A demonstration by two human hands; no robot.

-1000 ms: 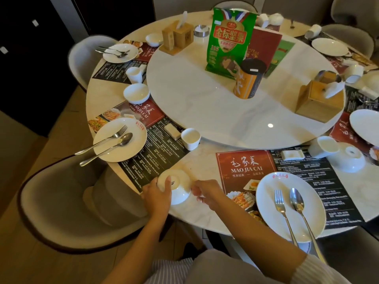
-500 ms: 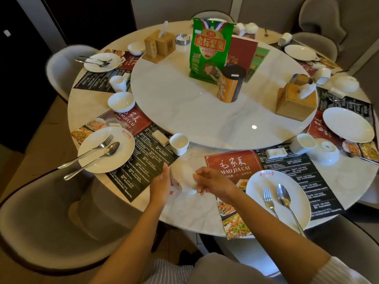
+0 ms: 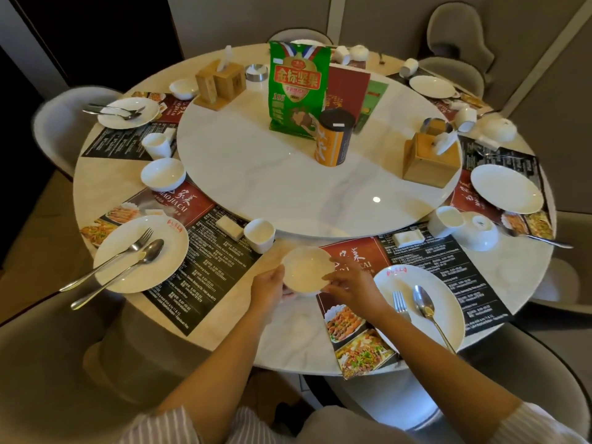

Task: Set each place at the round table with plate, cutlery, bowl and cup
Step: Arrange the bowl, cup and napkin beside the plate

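A small white bowl point(image 3: 306, 270) stands mouth up at the near edge of the round table point(image 3: 294, 334), between two place mats. My left hand point(image 3: 268, 288) holds its left side and my right hand point(image 3: 350, 285) holds its right rim. Left of it lies a white plate point(image 3: 141, 253) with a fork and spoon, plus a white cup point(image 3: 259, 234). Right of it is another plate point(image 3: 419, 310) with fork point(image 3: 400, 304) and spoon point(image 3: 424, 307). An upturned bowl point(image 3: 479, 230) and a cup point(image 3: 445, 221) sit further right.
A white turntable point(image 3: 288, 181) fills the middle, carrying a green snack bag point(image 3: 298, 88), an orange can point(image 3: 334, 139) and wooden tissue boxes point(image 3: 429, 158). Grey chairs point(image 3: 54, 363) ring the table. More plates, bowls and tipped cups lie at the far places.
The bowl was upside down in my hands near the table edge; it has been turned mouth up and moved a little farther in and to the right. My head has drawn back.
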